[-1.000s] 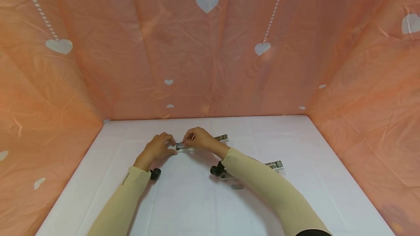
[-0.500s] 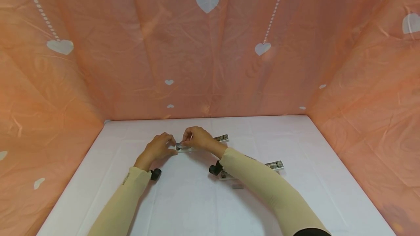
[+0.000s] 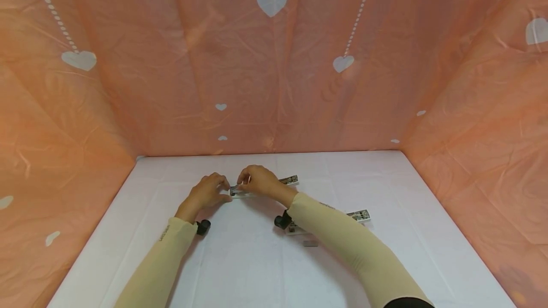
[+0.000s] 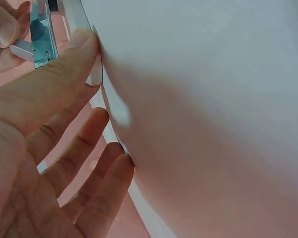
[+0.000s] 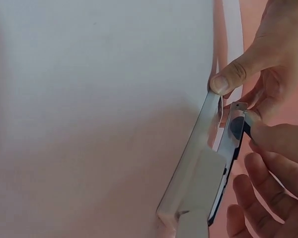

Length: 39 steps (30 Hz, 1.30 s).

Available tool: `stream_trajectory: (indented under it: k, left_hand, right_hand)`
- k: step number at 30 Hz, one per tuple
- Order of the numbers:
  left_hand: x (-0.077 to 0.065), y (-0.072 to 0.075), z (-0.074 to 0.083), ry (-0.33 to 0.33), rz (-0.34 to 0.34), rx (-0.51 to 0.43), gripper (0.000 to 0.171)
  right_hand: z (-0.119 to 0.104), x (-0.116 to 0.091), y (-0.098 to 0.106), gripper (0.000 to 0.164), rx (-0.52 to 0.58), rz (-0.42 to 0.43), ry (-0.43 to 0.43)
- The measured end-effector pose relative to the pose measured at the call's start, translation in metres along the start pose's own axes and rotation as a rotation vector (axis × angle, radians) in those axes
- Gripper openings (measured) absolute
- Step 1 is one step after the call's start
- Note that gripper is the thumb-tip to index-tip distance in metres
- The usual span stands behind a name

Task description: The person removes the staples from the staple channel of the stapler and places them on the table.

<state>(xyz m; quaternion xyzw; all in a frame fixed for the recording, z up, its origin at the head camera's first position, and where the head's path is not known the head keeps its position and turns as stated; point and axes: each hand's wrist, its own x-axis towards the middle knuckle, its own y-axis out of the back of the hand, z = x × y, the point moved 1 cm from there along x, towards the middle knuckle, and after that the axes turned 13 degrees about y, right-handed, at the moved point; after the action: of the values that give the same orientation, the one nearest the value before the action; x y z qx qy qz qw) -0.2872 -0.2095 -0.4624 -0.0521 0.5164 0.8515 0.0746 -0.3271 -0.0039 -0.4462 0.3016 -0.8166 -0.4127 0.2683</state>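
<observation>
In the head view a long narrow white housing [image 3: 290, 180] with a metal and dark patterned top lies toward the back of the table. My left hand [image 3: 207, 191] pinches its left end, thumb on the near side and index finger behind, as the left wrist view shows. My right hand [image 3: 260, 180] reaches over the housing and pinches a small flat grey bar [image 4: 22, 50] between thumb and index finger. The bar meets a shiny metal plate [image 4: 43, 37] with a round dark spot, which stands along the housing's end. The right hand's other fingers curl loosely beside it.
A second similar housing [image 3: 358, 216] lies nearer on the right, partly under the right sleeve. Just in front of it is a small grey block [image 3: 310, 243]. Pink cloth walls with hearts enclose the white table [image 3: 239, 260].
The right hand shifts very slightly at the housing's left end, still pinching the grey bar. The left hand stays in place, and the second housing and grey block lie as before.
</observation>
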Motion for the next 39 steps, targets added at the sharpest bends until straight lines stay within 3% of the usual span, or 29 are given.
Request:
stream_trajectory:
  k: [19, 39]
  left_hand:
    - [0.0, 0.0, 0.002, -0.014, 0.017, 0.016, 0.029]
    - [-0.003, 0.001, 0.003, -0.015, 0.005, -0.002, 0.029]
  right_hand:
    - [-0.012, -0.016, 0.015, 0.009, -0.002, 0.011, 0.041]
    - [-0.001, -0.04, 0.013, 0.005, 0.066, -0.029, 0.038]
